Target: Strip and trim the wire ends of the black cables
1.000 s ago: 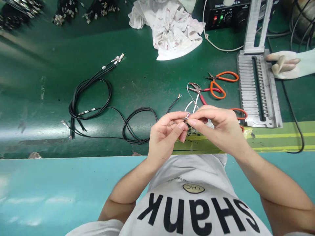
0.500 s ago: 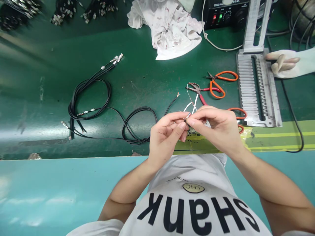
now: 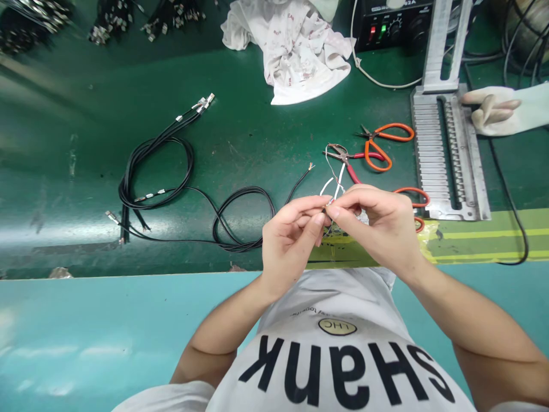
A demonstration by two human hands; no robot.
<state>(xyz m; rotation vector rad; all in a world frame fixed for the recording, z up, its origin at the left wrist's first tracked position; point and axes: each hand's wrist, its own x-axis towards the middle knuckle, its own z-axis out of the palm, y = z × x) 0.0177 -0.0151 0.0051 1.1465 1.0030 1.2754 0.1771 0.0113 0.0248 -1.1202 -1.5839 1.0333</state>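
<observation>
My left hand (image 3: 291, 237) and my right hand (image 3: 375, 223) meet at the front edge of the bench, thumbs and fingers pinched close together. Between the fingertips is the small end of a cable (image 3: 329, 202), mostly covered, with a shiny bit and thin wires showing. White strips (image 3: 339, 178) and a thin loose wire rise just behind the fingers. Beyond them lie red-handled pliers (image 3: 343, 154) and orange-handled snips (image 3: 380, 140). A coiled black cable (image 3: 218, 217) with a stripped end lies left of my left hand.
A larger bundle of black cables (image 3: 124, 189) lies to the left. Right of my hands stand a slotted metal fixture (image 3: 437, 154) and another orange-handled tool (image 3: 418, 197). A gloved hand (image 3: 501, 110) rests at the fixture's right. A white cloth (image 3: 300, 51) and a black power unit (image 3: 394, 28) are behind.
Both hands stay pinched together at nearly the same place. The fingertips have shifted very slightly, the left hand a touch to the right. The tools and cables lie as before.
</observation>
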